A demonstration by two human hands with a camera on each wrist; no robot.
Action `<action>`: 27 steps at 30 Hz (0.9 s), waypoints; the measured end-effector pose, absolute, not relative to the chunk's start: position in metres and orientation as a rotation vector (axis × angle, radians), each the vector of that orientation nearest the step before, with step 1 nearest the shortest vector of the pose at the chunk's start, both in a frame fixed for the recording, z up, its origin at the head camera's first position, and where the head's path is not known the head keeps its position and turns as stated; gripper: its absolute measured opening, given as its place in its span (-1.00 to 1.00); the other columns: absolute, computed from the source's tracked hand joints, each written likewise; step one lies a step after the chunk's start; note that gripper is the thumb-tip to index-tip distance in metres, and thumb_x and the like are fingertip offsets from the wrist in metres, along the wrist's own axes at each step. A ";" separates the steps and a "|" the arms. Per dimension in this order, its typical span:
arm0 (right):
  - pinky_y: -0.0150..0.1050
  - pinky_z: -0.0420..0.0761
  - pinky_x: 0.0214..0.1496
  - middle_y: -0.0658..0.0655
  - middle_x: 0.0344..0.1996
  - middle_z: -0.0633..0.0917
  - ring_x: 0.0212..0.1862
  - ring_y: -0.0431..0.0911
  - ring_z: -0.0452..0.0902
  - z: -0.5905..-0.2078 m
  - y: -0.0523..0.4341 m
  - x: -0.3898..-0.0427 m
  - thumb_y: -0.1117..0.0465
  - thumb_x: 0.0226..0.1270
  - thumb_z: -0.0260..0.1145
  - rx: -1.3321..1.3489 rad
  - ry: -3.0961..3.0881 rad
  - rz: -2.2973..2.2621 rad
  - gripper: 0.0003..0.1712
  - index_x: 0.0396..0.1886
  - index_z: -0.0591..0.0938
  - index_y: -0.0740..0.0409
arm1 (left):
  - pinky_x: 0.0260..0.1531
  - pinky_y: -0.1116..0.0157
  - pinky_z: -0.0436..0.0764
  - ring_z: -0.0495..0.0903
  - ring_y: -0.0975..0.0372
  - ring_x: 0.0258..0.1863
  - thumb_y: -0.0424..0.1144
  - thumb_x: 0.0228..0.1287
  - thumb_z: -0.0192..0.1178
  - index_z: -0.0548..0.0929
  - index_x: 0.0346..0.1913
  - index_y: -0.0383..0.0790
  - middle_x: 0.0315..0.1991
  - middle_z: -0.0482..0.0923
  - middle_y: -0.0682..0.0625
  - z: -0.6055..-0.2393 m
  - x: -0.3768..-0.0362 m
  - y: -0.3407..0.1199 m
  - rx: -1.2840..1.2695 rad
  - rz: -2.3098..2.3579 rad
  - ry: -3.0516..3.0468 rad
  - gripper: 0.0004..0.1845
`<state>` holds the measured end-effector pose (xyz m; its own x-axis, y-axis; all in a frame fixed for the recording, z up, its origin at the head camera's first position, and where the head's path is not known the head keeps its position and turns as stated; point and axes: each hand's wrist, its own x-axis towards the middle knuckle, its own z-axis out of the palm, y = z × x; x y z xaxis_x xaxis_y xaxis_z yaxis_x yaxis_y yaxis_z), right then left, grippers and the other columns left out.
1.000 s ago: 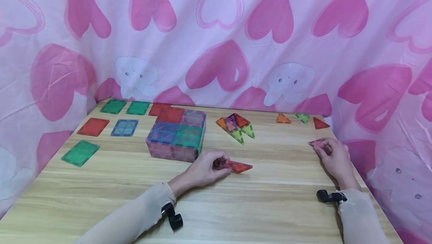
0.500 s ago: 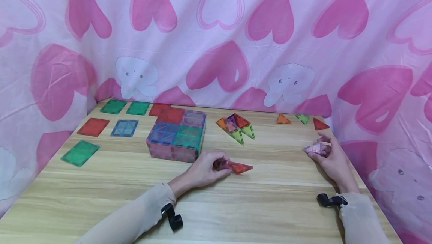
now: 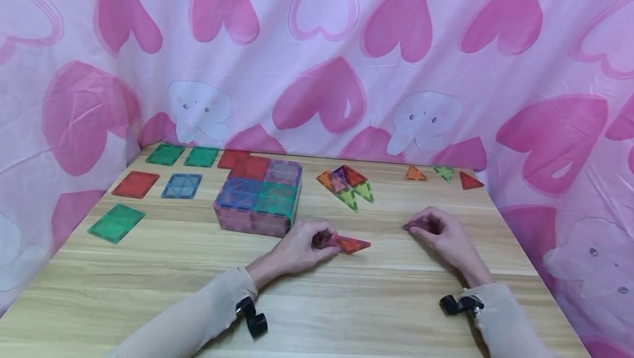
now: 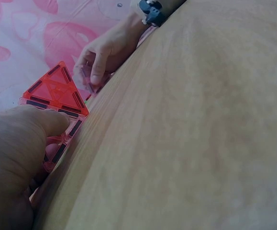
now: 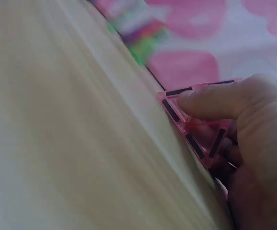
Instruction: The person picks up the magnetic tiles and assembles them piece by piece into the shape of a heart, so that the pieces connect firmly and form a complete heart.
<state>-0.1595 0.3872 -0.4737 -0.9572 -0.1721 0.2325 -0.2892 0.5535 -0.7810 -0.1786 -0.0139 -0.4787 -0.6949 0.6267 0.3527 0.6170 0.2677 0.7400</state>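
On table, centre: left hand (image 3: 302, 245) pinches red triangle tile (image 3: 353, 244), flat on wood.
Right hand (image 3: 441, 234): fingers curled round pink triangle tile (image 5: 195, 125), edge touching table (image 3: 148, 281).
Behind: tile box (image 3: 258, 197).

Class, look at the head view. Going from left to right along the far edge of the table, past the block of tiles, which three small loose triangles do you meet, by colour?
orange triangle → green triangle → red triangle

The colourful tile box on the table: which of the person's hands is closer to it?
Left. The left hand lies just in front of the tile box's near right corner, holding triangle tiles; the right hand is farther right, past those tiles.
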 end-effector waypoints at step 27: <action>-0.24 0.65 0.02 -0.13 -0.13 0.84 -0.09 -0.09 0.71 -0.474 0.279 -0.128 0.16 0.47 0.60 0.704 -2.670 1.536 -0.82 -0.05 0.81 -0.22 | -0.25 0.38 0.68 0.65 0.39 -0.27 -0.26 0.40 0.57 0.75 -0.14 0.02 -0.26 0.71 0.22 -0.478 -0.180 -0.013 1.201 1.440 2.481 -0.83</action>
<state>-0.1280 0.2791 -0.4742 -0.9005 -0.3854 0.2015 -0.3678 0.4278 -0.8257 -0.1799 -0.0129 -0.4782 -0.7011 0.6309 0.3322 0.6014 0.2729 0.7509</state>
